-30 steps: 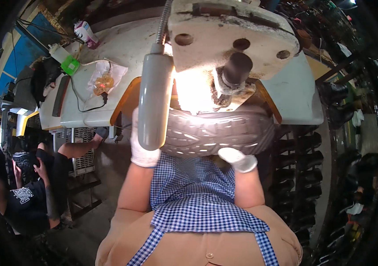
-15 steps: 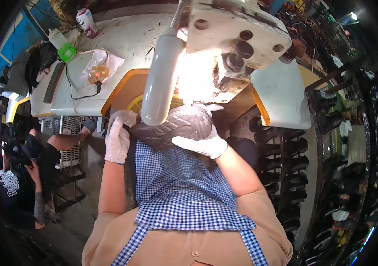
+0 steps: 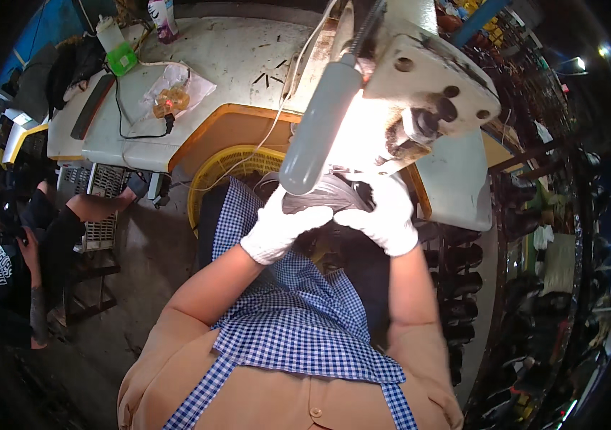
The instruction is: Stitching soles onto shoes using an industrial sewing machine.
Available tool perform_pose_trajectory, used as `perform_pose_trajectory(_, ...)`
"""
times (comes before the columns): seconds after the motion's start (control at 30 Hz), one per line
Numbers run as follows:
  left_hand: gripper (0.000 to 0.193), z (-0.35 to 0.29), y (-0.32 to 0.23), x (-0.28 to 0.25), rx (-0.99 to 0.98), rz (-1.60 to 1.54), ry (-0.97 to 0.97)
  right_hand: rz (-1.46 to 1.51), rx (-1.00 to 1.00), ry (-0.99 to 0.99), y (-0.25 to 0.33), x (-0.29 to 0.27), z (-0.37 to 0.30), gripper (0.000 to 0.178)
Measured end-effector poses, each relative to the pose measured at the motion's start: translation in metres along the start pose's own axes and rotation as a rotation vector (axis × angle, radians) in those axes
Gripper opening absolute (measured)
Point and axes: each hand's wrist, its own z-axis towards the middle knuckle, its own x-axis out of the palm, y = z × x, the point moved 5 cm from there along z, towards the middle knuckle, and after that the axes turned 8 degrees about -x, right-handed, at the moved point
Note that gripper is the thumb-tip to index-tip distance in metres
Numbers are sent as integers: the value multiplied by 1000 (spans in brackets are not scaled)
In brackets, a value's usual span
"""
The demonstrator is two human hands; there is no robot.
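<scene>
Both my hands wear white knitted gloves and hold a dark shoe [image 3: 328, 199] close under the head of a white sewing machine [image 3: 431, 79]. My left hand [image 3: 277, 228] wraps the shoe's left side, its thumb lying along the near edge. On the other side my right hand [image 3: 386, 215] grips the shoe, brightly lit and partly washed out. The grey tubular lamp [image 3: 320, 125] hangs in front and covers part of the shoe. Glare hides where the shoe meets the machine's needle area.
Below the worktable [image 3: 227, 57] cutout stands a yellow basket [image 3: 196, 188]. A green-based bottle [image 3: 121, 59], a black cable [image 3: 130, 136] and an amber object on paper [image 3: 169, 102] lie at left. Shoe racks [image 3: 463, 283] line the right. Another person [image 3: 15, 258] sits at left.
The shoe has turned, so its treaded sole no longer faces me broadside. My left hand has moved right and my right hand has shifted its grip. The view has swung left, uncovering the yellow basket.
</scene>
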Motion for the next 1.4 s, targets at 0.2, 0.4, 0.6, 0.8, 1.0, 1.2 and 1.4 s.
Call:
perform_pose_trajectory(0.2, 60, 2, 30, -4, -5, -247, -18, 1095, 751, -606, -39, 61, -145, 59)
perform_pose_trajectory(0.4, 53, -6, 42, -5, -96, -616, 57, 988, 639, -957, -12, -11, -153, 66)
perform_pose_trajectory(0.6, 68, -14, 47, -12, -257, -519, 229, 1230, 656, -1156, 12, -28, -165, 47)
perform_pose_trajectory(0.8, 36, -27, 77, -50, -340, -470, 254, 143, 546, -1468, 70, -121, -232, 34)
perform_pose_trajectory(1.0, 28, -24, 95, -62, -469, -519, 131, -1123, 609, -1140, 26, -226, -266, 38)
perform_pose_trajectory(1.2, 31, -13, 92, -34, -386, -257, -43, -1350, 1314, -198, -111, -269, -339, 46)
perform_pose_trajectory(1.4, 27, -9, 97, -38, -393, -330, -60, -1678, 1046, -455, -74, -265, -398, 61)
